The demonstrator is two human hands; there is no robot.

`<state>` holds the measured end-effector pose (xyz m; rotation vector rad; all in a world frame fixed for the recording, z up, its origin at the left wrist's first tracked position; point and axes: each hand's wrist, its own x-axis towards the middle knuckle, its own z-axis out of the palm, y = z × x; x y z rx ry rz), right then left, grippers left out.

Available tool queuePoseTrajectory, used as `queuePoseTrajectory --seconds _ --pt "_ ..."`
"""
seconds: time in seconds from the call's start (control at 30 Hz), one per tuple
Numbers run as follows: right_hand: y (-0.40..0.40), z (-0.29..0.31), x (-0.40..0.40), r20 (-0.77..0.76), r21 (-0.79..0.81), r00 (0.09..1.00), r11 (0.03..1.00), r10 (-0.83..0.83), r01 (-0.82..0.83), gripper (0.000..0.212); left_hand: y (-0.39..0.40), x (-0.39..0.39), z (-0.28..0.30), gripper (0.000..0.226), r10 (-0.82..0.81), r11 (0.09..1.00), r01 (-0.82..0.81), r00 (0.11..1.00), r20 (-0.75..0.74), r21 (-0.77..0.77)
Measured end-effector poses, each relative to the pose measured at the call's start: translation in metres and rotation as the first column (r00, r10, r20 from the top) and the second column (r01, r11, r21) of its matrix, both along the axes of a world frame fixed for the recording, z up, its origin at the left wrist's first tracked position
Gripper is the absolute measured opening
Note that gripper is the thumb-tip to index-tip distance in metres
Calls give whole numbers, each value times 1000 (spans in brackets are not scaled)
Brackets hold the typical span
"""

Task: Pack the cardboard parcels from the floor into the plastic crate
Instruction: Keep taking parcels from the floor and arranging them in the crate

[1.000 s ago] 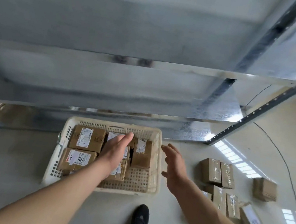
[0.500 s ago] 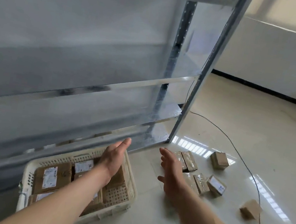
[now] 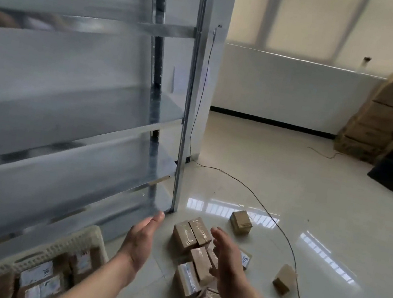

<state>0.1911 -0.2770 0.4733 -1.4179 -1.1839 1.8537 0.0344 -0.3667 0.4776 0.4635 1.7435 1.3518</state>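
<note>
Both hands empty, reaching for the next parcels on the floor

The left hand [image 3: 141,240] and right hand [image 3: 226,264] hover with fingers straight and spread above the cluster of cardboard parcels [image 3: 196,249] lying near the shelving's corner post [image 3: 186,121]; the plastic crate [image 3: 66,246], part filled, sits lower left. Best to clamp two adjacent parcels from both sides. White labels show handwriting, too blurred to read

Bright daylight enters through the far windows [image 3: 338,27] and glares in stripes on the glossy floor [image 3: 288,179]. The left shelving [image 3: 69,103] smears with blur; the right edge bends.
</note>
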Motion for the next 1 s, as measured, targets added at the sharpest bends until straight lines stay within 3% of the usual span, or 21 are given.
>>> queuePoseTrajectory --seconds 0.13,0.27,0.43,0.53,0.6,0.67,0.77,0.87,1.0 --pt "43 4 55 -17 -15 998 998 -58 57 50 44 56 6 53 -38 999 38 999 13 5" --pt "73 6 96 -32 -7 994 994 -106 106 50 76 100 14 50 -53 999 53 998 46 10" --pt "101 10 128 -64 -7 985 988 -158 157 45 113 129 17 28 -93 995 94 994 57 -17" --pt "116 9 138 -55 -21 984 986 -167 166 28 135 130 10 38 -138 989 139 990 38 -44" --pt "124 10 144 -40 -4 981 981 -192 192 9 152 128 -1 62 -155 987 156 988 16 -46" --pt "134 11 148 -48 1 975 976 -217 218 10 168 126 -6 77 -165 984 166 986 17 -57" --pt "153 14 145 -32 2 970 971 -241 241 14 192 123 0 65 -191 982 191 980 53 6" --pt "174 15 136 -25 24 961 961 -275 275 4 220 112 -1 63 -213 977 212 977 13 20" --pt "200 14 121 6 19 955 955 -297 297 30 250 95 -1 61 -229 972 229 973 -2 45"
